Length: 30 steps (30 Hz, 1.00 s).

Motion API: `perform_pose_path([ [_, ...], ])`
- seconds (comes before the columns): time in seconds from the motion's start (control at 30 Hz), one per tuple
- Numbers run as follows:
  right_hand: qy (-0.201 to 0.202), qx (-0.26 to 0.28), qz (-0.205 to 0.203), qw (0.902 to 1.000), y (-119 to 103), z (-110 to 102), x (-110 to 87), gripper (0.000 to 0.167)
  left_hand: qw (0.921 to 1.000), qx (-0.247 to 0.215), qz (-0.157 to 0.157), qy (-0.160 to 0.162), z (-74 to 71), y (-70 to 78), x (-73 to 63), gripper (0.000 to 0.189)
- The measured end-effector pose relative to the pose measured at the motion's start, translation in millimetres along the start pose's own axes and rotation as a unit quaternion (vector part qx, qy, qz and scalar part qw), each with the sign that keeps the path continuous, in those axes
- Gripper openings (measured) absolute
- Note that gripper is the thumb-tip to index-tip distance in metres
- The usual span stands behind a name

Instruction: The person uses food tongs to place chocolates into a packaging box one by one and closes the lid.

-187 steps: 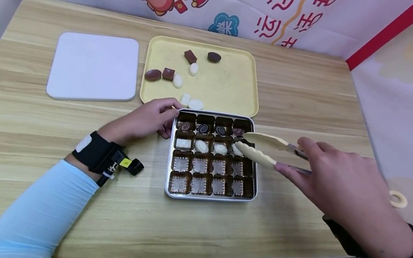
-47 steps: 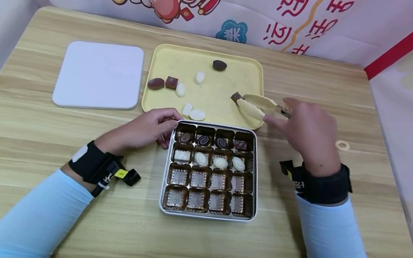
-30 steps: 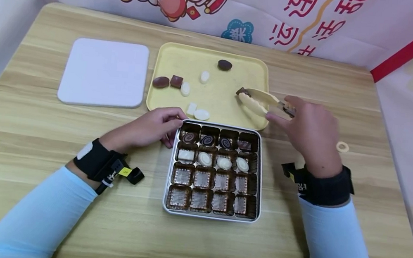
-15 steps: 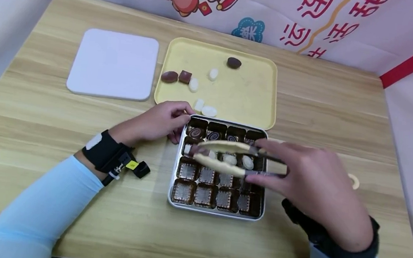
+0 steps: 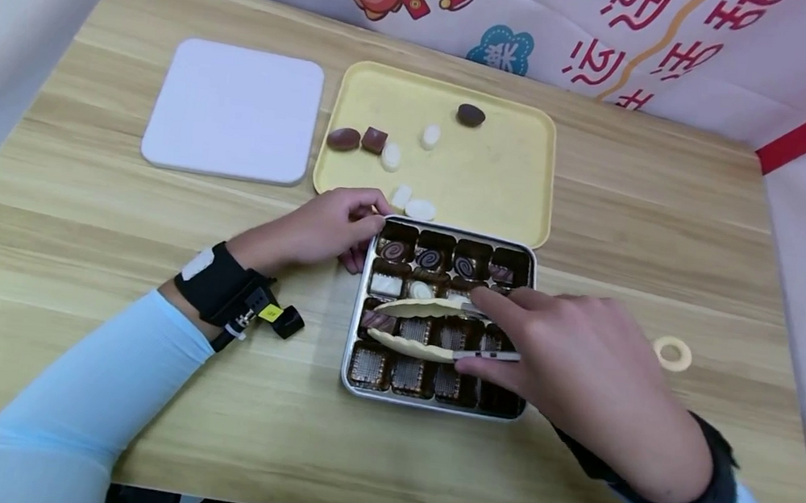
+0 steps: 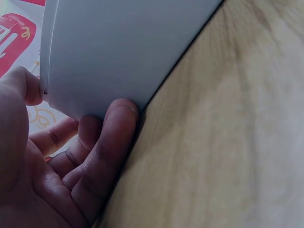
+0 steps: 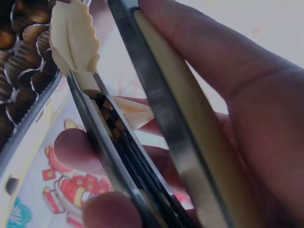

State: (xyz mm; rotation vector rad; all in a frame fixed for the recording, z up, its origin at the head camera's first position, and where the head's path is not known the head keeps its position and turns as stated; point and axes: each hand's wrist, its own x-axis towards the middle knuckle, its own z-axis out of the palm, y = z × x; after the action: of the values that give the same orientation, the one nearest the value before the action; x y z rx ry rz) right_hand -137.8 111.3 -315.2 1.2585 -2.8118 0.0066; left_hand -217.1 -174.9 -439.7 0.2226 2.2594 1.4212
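Note:
My right hand (image 5: 589,366) holds a pair of tongs (image 5: 417,350) with cream scalloped tips and metal arms, spread over the chocolate box (image 5: 347,359). Between the tips, a striped brown chocolate (image 5: 379,320) lies in the leftmost compartment of the third row. In the right wrist view, fingers and thumb wrap the metal arms of the tongs (image 7: 76,38). At the box's far left corner, my left hand (image 5: 328,228) grips rim and side; the left wrist view shows curled fingers against the pale wall of the box (image 6: 118,52). Brown chocolates fill the back row, white ones the second, partly hidden by my right hand.
Behind the box, a yellow tray (image 5: 504,188) bears several brown and white chocolates. A white board or lid (image 5: 234,110) lies at the back left. On the right of the table is a cream ring (image 5: 672,353). A printed backdrop (image 5: 542,22) borders the far edge.
The tongs picked a brown square chocolate from the tray, carried it over the box and lowered it into the third row's left compartment. My left hand stays at the box corner.

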Motion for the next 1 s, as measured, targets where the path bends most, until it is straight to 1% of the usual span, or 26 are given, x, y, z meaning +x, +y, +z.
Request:
perform_pose_path([
  [0.1,-0.036,-0.047,-0.025,0.9979,-8,-15,15.0,0.047,1.0,-0.002,-0.005,0.003,-1.9,-0.2,-1.7,0.025],
  [0.2,-0.074,-0.096,-0.052,0.9913,-19,-28,31.9,0.045,1.0,-0.005,-0.007,0.002,-3.3,-1.1,-2.8,0.025],
  [0.27,-0.097,-0.12,-0.064,0.9859,-27,-33,42.4,0.044,1.0,-0.007,-0.006,0.001,-3.6,-0.7,-3.0,0.025],
  [0.33,-0.111,-0.143,-0.076,0.9805,-36,-36,51.4,0.04,1.0,-0.009,-0.003,0.001,-3.6,0.0,-3.1,0.025],
  [0.43,-0.112,-0.169,-0.087,0.9755,-48,-36,59.8,0.03,0.9999,-0.01,0.002,-0.001,-2.7,1.5,-2.1,0.025],
  [0.5,-0.101,-0.189,-0.09,0.9726,-54,-35,62.1,0.026,0.9999,-0.009,0.005,-0.003,-1.4,2.8,-0.9,0.025],
  [0.63,-0.091,-0.214,-0.075,0.9697,-59,-31,63.0,0.025,1.0,-0.005,0.007,-0.003,0.2,4.1,1.9,0.023],
  [0.8,-0.101,-0.218,-0.063,0.9686,-60,-32,62.9,0.023,1.0,0.0,0.008,0.001,0.3,5.5,1.9,0.022],
  [0.87,-0.116,-0.213,-0.062,0.9681,-60,-36,62.4,0.027,1.0,0.0,0.008,-0.001,-0.1,5.7,0.3,0.022],
  [0.97,-0.14,-0.203,-0.063,0.9669,-56,-43,59.0,0.038,1.0,0.001,0.009,-0.001,-1.0,5.7,-2.2,0.023],
  [1.0,-0.137,-0.198,-0.064,0.9684,-53,-44,56.9,0.043,0.9999,0.001,0.01,0.0,-1.3,5.6,-3.0,0.023],
])
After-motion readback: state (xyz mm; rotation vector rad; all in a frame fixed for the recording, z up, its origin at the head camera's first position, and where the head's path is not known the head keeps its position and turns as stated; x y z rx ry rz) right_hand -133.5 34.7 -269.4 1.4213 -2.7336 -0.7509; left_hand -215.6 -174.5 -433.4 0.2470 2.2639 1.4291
